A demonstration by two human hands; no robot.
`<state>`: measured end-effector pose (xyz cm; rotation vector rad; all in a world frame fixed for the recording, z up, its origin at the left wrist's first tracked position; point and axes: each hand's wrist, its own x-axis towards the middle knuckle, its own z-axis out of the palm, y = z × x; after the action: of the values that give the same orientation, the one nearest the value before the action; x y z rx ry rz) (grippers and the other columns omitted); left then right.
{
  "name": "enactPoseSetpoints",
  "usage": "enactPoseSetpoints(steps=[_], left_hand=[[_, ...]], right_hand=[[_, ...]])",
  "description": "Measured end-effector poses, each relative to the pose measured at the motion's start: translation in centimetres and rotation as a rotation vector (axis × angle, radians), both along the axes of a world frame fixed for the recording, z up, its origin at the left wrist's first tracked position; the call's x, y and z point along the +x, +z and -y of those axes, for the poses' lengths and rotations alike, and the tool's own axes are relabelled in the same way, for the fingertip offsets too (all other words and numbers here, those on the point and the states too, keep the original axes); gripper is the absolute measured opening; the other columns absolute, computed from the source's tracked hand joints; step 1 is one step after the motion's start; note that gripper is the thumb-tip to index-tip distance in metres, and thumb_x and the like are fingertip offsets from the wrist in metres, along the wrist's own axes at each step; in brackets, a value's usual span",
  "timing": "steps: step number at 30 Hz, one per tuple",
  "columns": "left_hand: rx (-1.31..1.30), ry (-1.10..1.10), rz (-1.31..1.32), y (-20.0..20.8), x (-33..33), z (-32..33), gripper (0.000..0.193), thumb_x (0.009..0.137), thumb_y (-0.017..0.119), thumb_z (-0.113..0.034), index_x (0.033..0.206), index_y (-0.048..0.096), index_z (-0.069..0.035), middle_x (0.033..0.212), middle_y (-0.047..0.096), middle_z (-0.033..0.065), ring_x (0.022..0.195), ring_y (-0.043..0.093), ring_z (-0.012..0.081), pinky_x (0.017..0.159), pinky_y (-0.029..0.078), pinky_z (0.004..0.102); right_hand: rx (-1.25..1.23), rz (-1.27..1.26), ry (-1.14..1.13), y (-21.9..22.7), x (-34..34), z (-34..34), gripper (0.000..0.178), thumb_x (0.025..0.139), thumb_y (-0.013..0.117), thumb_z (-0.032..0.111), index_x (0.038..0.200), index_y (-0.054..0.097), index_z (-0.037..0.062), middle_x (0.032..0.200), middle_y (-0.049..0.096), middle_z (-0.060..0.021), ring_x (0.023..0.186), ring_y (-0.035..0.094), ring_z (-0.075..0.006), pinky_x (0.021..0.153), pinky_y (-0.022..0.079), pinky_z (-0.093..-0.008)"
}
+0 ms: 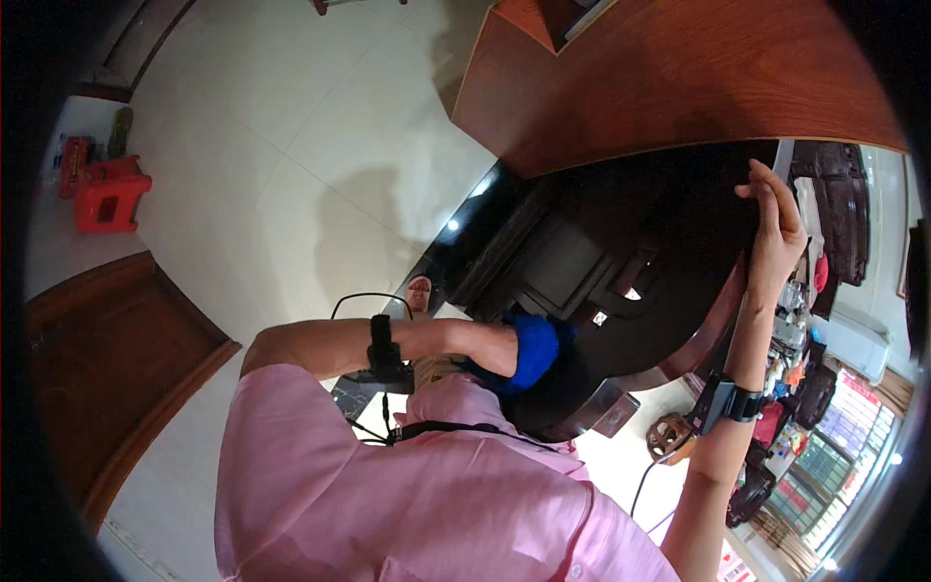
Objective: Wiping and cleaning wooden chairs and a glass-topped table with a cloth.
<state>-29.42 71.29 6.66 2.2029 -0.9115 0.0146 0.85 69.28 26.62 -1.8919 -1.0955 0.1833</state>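
My left hand [498, 351] reaches in front of my body to a blue cloth [539, 355], which covers its fingers. The cloth lies against a dark wooden piece of furniture [572, 252] with panels and a curved edge. Farther right, my right hand [779, 225] is raised beside the dark furniture's far edge. Its fingers are loosely bent and apart, and nothing shows in them. Whether they touch the edge, I cannot tell. Black bands with small devices sit on both my forearms, with thin cables hanging from them.
A reddish-brown wooden panel [698, 78] stands beyond the dark furniture. Red plastic stools [114, 194] are at the far left, above a brown wooden door [126, 369]. Pale tiled floor [291, 126] spreads ahead. At right are a dark bag [842, 213], clutter and a barred window [839, 456].
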Motion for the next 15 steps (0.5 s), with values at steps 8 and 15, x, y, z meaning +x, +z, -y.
enactPoseSetpoints(steps=[8,15], left_hand=[[-0.588,0.247,-0.43,0.1,-1.1,0.4,0.014,0.083,0.058,-0.01,0.089,0.064,0.001,0.083,0.063,0.0187,0.079,0.062,0.0342,0.072,0.049,0.0424],[-0.412,0.605,-0.099,0.4,-1.9,0.8,0.014,0.084,0.057,-0.007,0.093,0.063,0.002,0.084,0.065,0.0211,0.08,0.064,0.036,0.076,0.051,0.0409]], right_hand=[[-0.009,0.046,-0.046,0.4,-0.4,-0.3,0.025,0.1,0.058,0.012,0.117,0.07,-0.0028,0.104,0.072,-0.0088,0.092,0.067,-0.0114,0.091,0.048,-0.0255],[-0.014,0.04,-0.018,0.4,-0.3,0.0,0.024,0.1,0.056,0.009,0.116,0.07,-0.0023,0.103,0.073,-0.0085,0.091,0.066,-0.0112,0.09,0.048,-0.0256]])
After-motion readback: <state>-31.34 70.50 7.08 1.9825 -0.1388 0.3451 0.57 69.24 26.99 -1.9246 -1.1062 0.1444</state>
